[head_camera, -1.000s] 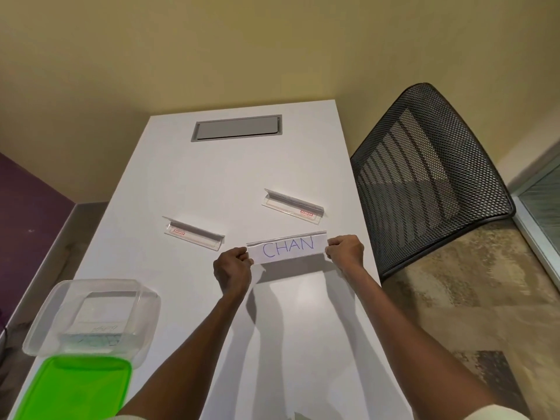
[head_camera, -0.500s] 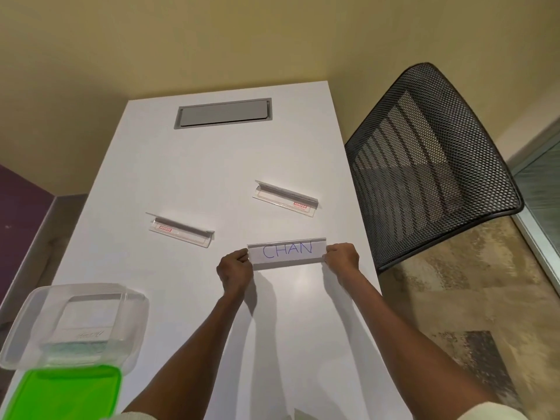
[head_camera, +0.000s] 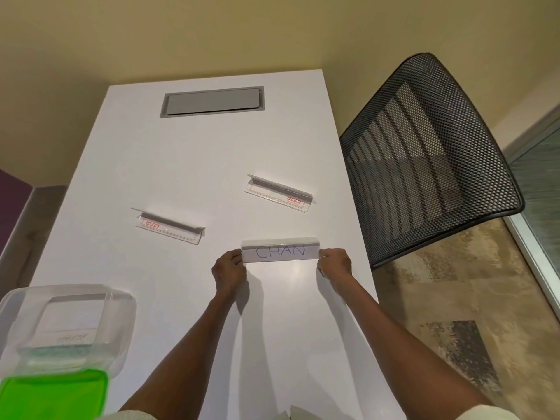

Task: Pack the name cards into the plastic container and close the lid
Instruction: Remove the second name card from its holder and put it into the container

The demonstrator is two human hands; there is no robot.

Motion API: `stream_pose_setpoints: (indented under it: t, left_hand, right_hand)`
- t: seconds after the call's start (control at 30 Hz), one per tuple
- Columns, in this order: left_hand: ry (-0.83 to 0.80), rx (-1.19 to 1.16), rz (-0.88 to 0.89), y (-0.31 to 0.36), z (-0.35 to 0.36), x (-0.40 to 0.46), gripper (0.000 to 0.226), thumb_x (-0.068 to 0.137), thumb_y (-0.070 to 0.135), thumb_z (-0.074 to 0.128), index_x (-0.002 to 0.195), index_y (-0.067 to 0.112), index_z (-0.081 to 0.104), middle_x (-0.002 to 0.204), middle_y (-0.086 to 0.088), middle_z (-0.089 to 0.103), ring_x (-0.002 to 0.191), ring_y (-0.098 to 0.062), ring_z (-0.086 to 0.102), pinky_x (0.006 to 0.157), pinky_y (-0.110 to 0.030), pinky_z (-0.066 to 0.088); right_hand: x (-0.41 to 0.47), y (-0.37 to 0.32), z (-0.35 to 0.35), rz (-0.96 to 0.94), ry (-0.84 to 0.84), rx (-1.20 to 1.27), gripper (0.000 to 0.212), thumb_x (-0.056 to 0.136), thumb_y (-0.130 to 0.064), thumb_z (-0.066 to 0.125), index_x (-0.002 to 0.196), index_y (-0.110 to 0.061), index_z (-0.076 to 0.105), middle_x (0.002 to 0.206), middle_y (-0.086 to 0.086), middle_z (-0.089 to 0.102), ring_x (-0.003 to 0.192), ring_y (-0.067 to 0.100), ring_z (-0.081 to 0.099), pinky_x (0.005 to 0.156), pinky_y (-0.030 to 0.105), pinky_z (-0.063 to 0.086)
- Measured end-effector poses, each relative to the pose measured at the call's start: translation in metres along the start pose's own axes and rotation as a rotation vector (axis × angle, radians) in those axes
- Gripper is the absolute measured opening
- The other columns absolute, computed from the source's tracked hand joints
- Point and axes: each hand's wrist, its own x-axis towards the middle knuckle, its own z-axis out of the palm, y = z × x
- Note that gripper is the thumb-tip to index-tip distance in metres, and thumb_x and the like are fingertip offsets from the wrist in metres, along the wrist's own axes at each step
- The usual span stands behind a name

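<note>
Two hands are on the CHAN card [head_camera: 280, 251]: my left hand [head_camera: 228, 272] pinches its left end and my right hand [head_camera: 335, 265] pinches its right end, fingers [head_camera: 323, 256] curled round the short edges. The card sits toward the right edge of the tabletop [head_camera: 188, 140], lettering facing me, and whether it rests on the surface or is held just above it I cannot tell.

Over the last second the grip has not altered; the card has stayed between the same two hands, with the view tilting rather than the card travelling far. I read that as the pick being secured but the carry not yet begun.

The plastic container [head_camera: 65, 325] stands open at the near left corner, well apart from the card, and something with writing on it already lies inside. Its green lid [head_camera: 53, 395] lies just in front of it, at the near edge. Two clear card holders remain out, one [head_camera: 168, 225] left of centre and another [head_camera: 278, 193] beyond the CHAN card.

So the packing looks well short of done: this card needs a long move across to the left, then the remaining pieces, then the lid.
</note>
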Motion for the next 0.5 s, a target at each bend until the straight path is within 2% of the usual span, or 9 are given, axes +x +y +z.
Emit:
stream_pose_setpoints:
  t: [0.07, 0.13, 0.17, 0.2, 0.23, 0.3, 0.37, 0.43, 0.5]
  left_hand:
    - [-0.005, 0.029, 0.02, -0.003, 0.0, 0.002, 0.039, 0.079, -0.01, 0.048, 0.109, 0.003, 0.068, 0.105, -0.009, 0.073, 0.101, -0.021, 0.065, 0.079, -0.016, 0.037]
    - [-0.019, 0.083, 0.039, -0.004, -0.001, 0.003, 0.035, 0.077, -0.007, 0.045, 0.093, 0.009, 0.071, 0.086, -0.003, 0.071, 0.085, -0.024, 0.062, 0.066, -0.012, 0.034]
    - [-0.026, 0.12, 0.049, -0.004, -0.002, 0.003, 0.026, 0.074, -0.004, 0.043, 0.084, 0.001, 0.066, 0.07, 0.0, 0.061, 0.072, -0.024, 0.053, 0.057, -0.012, 0.03]
    - [-0.031, 0.156, 0.067, -0.004, -0.003, 0.004, 0.015, 0.07, -0.002, 0.041, 0.066, 0.006, 0.053, 0.06, 0.0, 0.047, 0.066, -0.024, 0.04, 0.052, -0.015, 0.026]
    - [-0.03, 0.177, 0.07, -0.004, -0.006, 0.005, 0.015, 0.069, -0.002, 0.042, 0.064, 0.009, 0.05, 0.059, 0.0, 0.042, 0.065, -0.023, 0.037, 0.053, -0.015, 0.025]
    - [-0.03, 0.172, 0.062, -0.01, -0.013, 0.008, 0.025, 0.074, -0.002, 0.052, 0.09, 0.008, 0.068, 0.077, -0.002, 0.065, 0.078, -0.023, 0.059, 0.07, -0.014, 0.039]
    - [0.001, 0.188, 0.11, -0.013, -0.02, 0.011, 0.038, 0.078, 0.001, 0.058, 0.115, 0.006, 0.064, 0.107, -0.01, 0.07, 0.103, -0.023, 0.064, 0.088, -0.024, 0.046]
    - [0.013, 0.213, 0.166, -0.013, -0.026, 0.012, 0.04, 0.081, 0.003, 0.06, 0.12, 0.007, 0.061, 0.113, -0.013, 0.068, 0.106, -0.022, 0.064, 0.09, -0.03, 0.048]
    - [-0.005, 0.208, 0.201, -0.007, -0.03, 0.01, 0.039, 0.085, 0.003, 0.059, 0.124, 0.008, 0.059, 0.112, -0.012, 0.068, 0.092, -0.013, 0.063, 0.081, -0.023, 0.046]
  right_hand:
    - [0.001, 0.002, 0.001, -0.025, 0.009, -0.016, 0.029, 0.061, 0.01, 0.036, 0.049, -0.016, 0.032, 0.055, 0.0, 0.03, 0.061, 0.021, 0.034, 0.053, 0.025, 0.022]
    - [-0.002, 0.002, -0.001, -0.065, 0.025, -0.051, 0.027, 0.06, 0.009, 0.036, 0.05, -0.015, 0.033, 0.055, 0.0, 0.031, 0.059, 0.022, 0.032, 0.055, 0.028, 0.023]
    - [-0.004, 0.0, -0.003, -0.085, 0.043, -0.075, 0.027, 0.06, 0.009, 0.037, 0.052, -0.016, 0.031, 0.055, 0.0, 0.029, 0.058, 0.021, 0.028, 0.055, 0.029, 0.022]
    - [-0.006, -0.001, -0.005, -0.109, 0.062, -0.088, 0.028, 0.061, 0.009, 0.038, 0.053, -0.016, 0.028, 0.056, 0.0, 0.026, 0.057, 0.021, 0.024, 0.054, 0.029, 0.018]
    - [-0.006, -0.001, -0.006, -0.117, 0.082, -0.103, 0.028, 0.062, 0.008, 0.038, 0.056, -0.017, 0.026, 0.057, 0.0, 0.025, 0.057, 0.02, 0.022, 0.053, 0.029, 0.015]
    - [-0.006, 0.001, -0.008, -0.118, 0.114, -0.137, 0.022, 0.066, 0.008, 0.041, 0.06, -0.013, 0.035, 0.058, 0.003, 0.036, 0.059, 0.022, 0.029, 0.05, 0.029, 0.018]
    - [-0.003, 0.005, -0.011, -0.141, 0.134, -0.145, 0.02, 0.072, 0.007, 0.048, 0.083, -0.004, 0.06, 0.078, 0.012, 0.061, 0.071, 0.026, 0.05, 0.058, 0.027, 0.036]
    - [-0.001, 0.006, -0.015, -0.18, 0.145, -0.202, 0.04, 0.076, 0.005, 0.054, 0.114, -0.004, 0.061, 0.103, 0.011, 0.067, 0.095, 0.026, 0.062, 0.075, 0.029, 0.049]
    - [-0.001, 0.006, -0.02, -0.256, 0.173, -0.291, 0.044, 0.077, 0.002, 0.057, 0.121, -0.006, 0.058, 0.11, 0.009, 0.065, 0.1, 0.023, 0.062, 0.081, 0.033, 0.051]
